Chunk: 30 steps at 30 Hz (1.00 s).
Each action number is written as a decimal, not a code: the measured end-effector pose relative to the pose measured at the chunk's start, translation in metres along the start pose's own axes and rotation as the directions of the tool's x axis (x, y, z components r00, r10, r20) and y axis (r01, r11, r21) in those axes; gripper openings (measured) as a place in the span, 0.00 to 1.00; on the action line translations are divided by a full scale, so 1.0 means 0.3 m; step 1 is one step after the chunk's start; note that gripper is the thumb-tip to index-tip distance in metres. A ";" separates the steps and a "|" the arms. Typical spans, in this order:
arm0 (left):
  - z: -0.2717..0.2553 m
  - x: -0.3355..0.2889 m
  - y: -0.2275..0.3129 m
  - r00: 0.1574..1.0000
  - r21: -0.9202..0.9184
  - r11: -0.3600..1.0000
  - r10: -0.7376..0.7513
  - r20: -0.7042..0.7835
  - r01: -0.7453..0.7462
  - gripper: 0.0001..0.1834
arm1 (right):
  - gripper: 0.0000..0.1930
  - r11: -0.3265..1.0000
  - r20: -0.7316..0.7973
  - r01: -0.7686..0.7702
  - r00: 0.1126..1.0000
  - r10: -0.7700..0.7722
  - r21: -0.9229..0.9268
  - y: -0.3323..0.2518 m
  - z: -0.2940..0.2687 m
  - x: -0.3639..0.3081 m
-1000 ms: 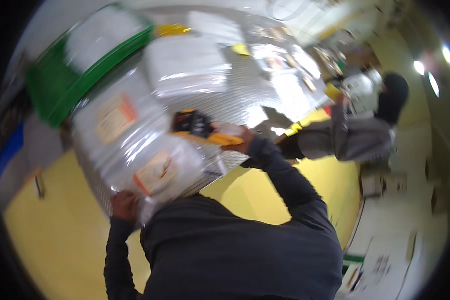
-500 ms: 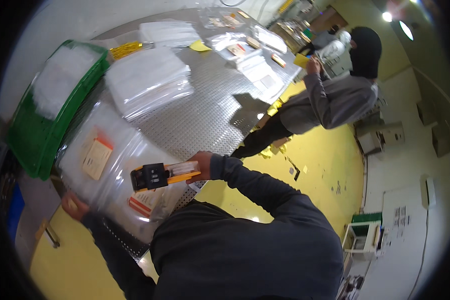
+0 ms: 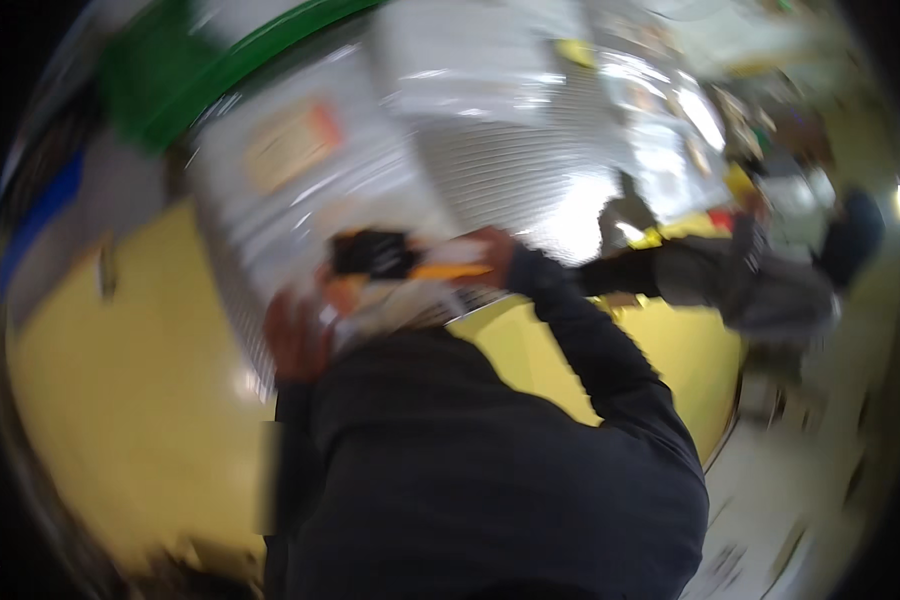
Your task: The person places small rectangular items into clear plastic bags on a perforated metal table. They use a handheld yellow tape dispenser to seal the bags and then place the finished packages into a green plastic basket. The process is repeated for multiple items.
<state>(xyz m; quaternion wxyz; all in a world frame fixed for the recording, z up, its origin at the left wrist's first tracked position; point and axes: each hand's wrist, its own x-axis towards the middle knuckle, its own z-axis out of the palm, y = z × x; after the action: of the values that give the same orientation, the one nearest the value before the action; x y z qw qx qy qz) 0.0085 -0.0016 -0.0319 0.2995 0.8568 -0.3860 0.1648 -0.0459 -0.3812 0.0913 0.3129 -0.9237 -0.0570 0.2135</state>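
Note:
The whole view is smeared by motion. My right hand [image 3: 492,257] grips an orange and black hand-held tool [image 3: 373,255], which looks like a label gun, by its orange end. The tool is over the near clear plastic bag [image 3: 270,235] at the table's front edge. My left hand [image 3: 298,335] is at that bag's near edge, just left of the tool's black head; its fingers are too blurred to read. Behind lies another part of the bags with a cream and orange label [image 3: 293,146].
A thick stack of clear bags [image 3: 470,55] sits farther back on the perforated metal table [image 3: 510,165], beside a green crate [image 3: 160,90]. More packages lie at the far right. A co-worker [image 3: 740,280] stands by the table's right side.
My view has swung, shifting the table up and right. My left hand has come in from the bag's far-left corner to beside the tool. My right hand still holds the tool.

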 end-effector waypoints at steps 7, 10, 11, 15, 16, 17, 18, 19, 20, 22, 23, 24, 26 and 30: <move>-0.066 0.011 0.076 0.913 0.043 0.963 -0.266 0.311 0.265 0.34 | 0.29 0.935 -0.075 -0.323 0.946 0.315 -0.148 0.001 -0.140 -0.096; -0.087 0.024 0.082 0.915 0.033 0.962 -0.267 0.304 0.269 0.33 | 0.27 0.905 -0.030 -0.375 0.926 0.377 -0.203 -0.035 -0.132 -0.075; -0.093 0.029 0.077 0.918 0.031 0.965 -0.259 0.299 0.262 0.33 | 0.29 0.917 -0.017 -0.306 0.950 0.312 -0.255 -0.047 -0.134 -0.065; -0.096 0.026 0.072 0.923 0.038 0.968 -0.247 0.294 0.247 0.32 | 0.27 0.917 0.098 -0.102 0.984 0.151 -0.385 -0.053 -0.139 -0.020; -0.095 0.024 0.072 0.922 0.039 0.969 -0.246 0.299 0.246 0.32 | 0.27 0.921 0.152 -0.098 0.974 0.166 -0.378 -0.051 -0.139 -0.006; -0.094 0.022 0.073 0.923 0.035 0.968 -0.247 0.295 0.248 0.32 | 0.26 0.938 0.189 -0.069 0.972 0.141 -0.341 -0.050 -0.139 0.005; -0.093 0.021 0.074 0.922 0.034 0.967 -0.250 0.297 0.251 0.32 | 0.24 0.918 0.172 -0.063 0.975 0.141 -0.392 -0.050 -0.131 0.015; -0.093 0.020 0.076 0.922 0.037 0.968 -0.248 0.296 0.249 0.31 | 0.24 0.902 0.168 -0.069 0.974 0.154 -0.427 -0.050 -0.132 0.024; -0.093 0.020 0.078 0.922 0.033 0.967 -0.251 0.294 0.253 0.31 | 0.24 0.884 0.155 -0.089 0.972 0.178 -0.458 -0.049 -0.135 0.029; -0.090 0.023 0.081 0.928 0.024 0.967 -0.250 0.276 0.254 0.29 | 0.25 0.823 0.111 -0.134 0.967 0.231 -0.552 -0.042 -0.163 0.025; -0.089 0.025 0.081 0.925 0.039 0.967 -0.252 0.285 0.251 0.28 | 0.25 0.787 0.085 -0.167 0.960 0.268 -0.594 -0.035 -0.189 0.014; -0.087 0.027 0.082 0.925 0.056 0.968 -0.252 0.284 0.247 0.27 | 0.26 0.789 0.050 -0.239 0.946 0.322 -0.566 -0.022 -0.228 0.000; -0.084 0.031 0.080 0.930 0.089 0.967 -0.252 0.266 0.237 0.24 | 0.27 0.763 -0.035 -0.320 0.930 0.365 -0.561 0.010 -0.297 -0.059; -0.074 0.073 0.054 0.951 0.090 0.981 -0.189 0.245 0.172 0.15 | 0.24 0.991 -0.212 -0.135 0.969 0.129 -0.012 0.103 -0.348 -0.166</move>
<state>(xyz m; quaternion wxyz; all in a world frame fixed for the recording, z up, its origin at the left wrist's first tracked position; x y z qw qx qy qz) 0.0092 -0.0081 0.0026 0.2327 0.9120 -0.3354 0.0392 -0.0468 -0.4756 0.1649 0.2902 -0.9469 0.0352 0.1340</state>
